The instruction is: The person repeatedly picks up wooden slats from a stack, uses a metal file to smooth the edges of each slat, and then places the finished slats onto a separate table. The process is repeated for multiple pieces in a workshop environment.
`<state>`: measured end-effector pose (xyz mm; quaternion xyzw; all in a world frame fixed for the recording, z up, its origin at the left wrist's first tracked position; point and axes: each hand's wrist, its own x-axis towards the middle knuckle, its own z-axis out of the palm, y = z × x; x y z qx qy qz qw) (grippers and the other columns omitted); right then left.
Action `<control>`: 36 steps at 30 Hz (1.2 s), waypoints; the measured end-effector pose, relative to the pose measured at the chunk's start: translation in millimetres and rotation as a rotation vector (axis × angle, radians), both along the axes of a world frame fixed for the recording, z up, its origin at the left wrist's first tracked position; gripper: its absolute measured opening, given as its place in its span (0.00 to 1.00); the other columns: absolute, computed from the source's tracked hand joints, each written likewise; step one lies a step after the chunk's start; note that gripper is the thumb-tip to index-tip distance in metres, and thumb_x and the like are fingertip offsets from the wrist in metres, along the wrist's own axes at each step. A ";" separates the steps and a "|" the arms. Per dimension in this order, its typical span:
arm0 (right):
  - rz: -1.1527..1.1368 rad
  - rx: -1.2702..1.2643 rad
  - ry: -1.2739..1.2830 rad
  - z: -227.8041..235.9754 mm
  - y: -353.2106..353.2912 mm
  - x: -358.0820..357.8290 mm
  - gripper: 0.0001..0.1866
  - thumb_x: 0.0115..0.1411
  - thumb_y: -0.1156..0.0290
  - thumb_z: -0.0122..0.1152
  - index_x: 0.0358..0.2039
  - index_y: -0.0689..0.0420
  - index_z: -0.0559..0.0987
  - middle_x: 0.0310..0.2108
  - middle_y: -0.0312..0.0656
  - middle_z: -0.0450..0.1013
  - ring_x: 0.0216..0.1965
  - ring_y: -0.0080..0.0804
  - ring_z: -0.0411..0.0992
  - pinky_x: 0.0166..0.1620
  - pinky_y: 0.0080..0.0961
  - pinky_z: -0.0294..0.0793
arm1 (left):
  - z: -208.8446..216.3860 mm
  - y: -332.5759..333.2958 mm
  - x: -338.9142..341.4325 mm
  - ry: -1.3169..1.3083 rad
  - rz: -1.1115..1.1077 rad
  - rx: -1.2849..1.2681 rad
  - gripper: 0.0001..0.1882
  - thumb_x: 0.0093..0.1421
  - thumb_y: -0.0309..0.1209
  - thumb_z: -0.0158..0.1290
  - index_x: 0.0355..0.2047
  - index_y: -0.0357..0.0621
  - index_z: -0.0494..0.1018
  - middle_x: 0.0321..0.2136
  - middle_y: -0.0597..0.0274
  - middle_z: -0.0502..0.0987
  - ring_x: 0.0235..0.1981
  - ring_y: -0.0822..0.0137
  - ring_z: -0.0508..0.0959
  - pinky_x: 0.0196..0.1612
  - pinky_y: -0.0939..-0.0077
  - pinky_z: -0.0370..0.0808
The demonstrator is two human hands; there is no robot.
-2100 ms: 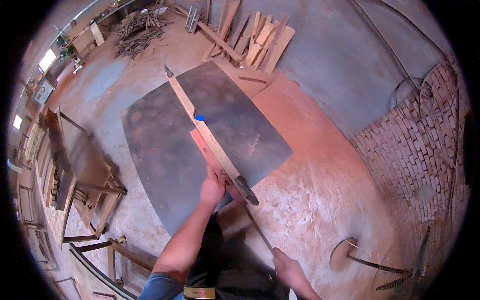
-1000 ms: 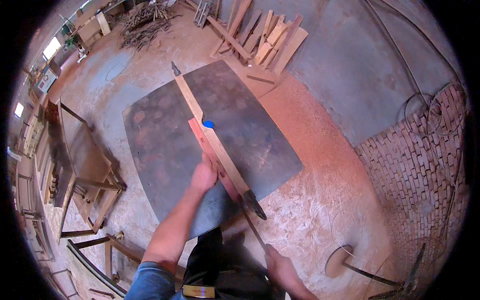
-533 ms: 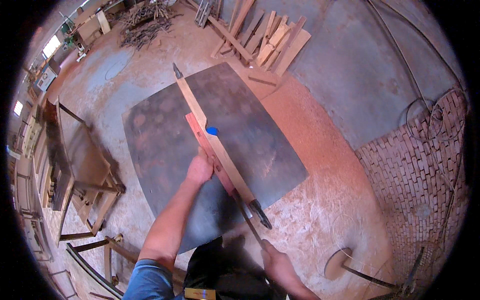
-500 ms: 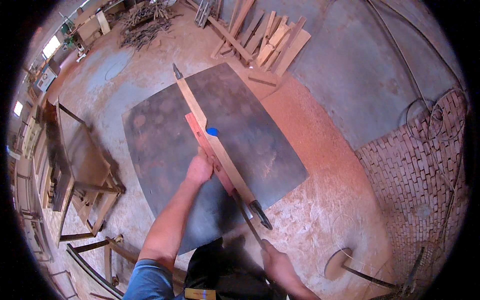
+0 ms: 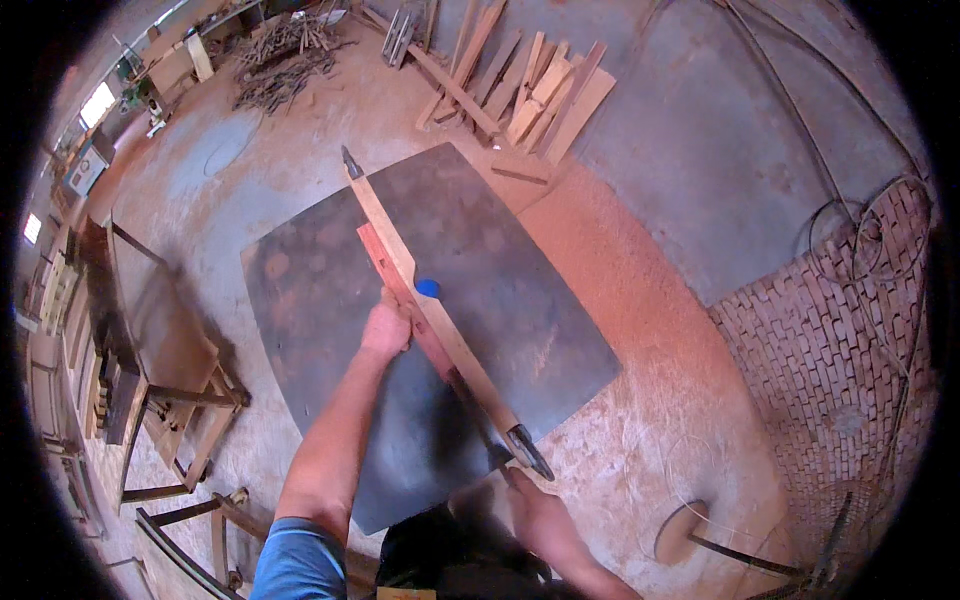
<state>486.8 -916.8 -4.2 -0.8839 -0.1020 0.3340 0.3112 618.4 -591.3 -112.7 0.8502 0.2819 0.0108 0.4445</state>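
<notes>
A long pale wooden bar [image 5: 455, 345] with dark pointed ends and a notch in its side lies slantwise across a dark sheet-like surface [image 5: 310, 300]. A blue round piece [image 5: 428, 288] sits at the notch. Along the bar's left side lies a reddish wooden strip [image 5: 378, 255]. My left hand [image 5: 387, 328] is closed round this strip near its middle. My right hand [image 5: 540, 515], lower right, is closed on the near end of a dark, narrow tool [image 5: 478, 415]. That tool runs up to the strip's near end; its exact kind I cannot make out.
Offcut boards [image 5: 545, 105] lean at the back, near a heap of sticks [image 5: 290, 60]. Wooden frames [image 5: 185, 400] stand at the left. Paving bricks [image 5: 840, 330] and cables [image 5: 815, 140] are at the right. A round disc [image 5: 680, 530] lies on the floor.
My right hand has moved up and slightly left with the dark tool, nearer the strip. My left hand and the reddish strip have shifted slightly left. The bar's near end appears lower in view.
</notes>
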 end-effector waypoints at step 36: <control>0.241 0.169 -0.216 -35.9 163.1 69.5 0.11 0.63 0.67 0.47 0.44 0.56 0.69 0.32 0.58 0.72 0.32 0.61 0.71 0.34 0.50 0.71 | -25.1 198.6 102.6 0.194 0.041 -0.032 0.22 0.53 0.36 0.51 0.44 0.34 0.67 0.30 0.45 0.78 0.26 0.59 0.81 0.29 0.68 0.78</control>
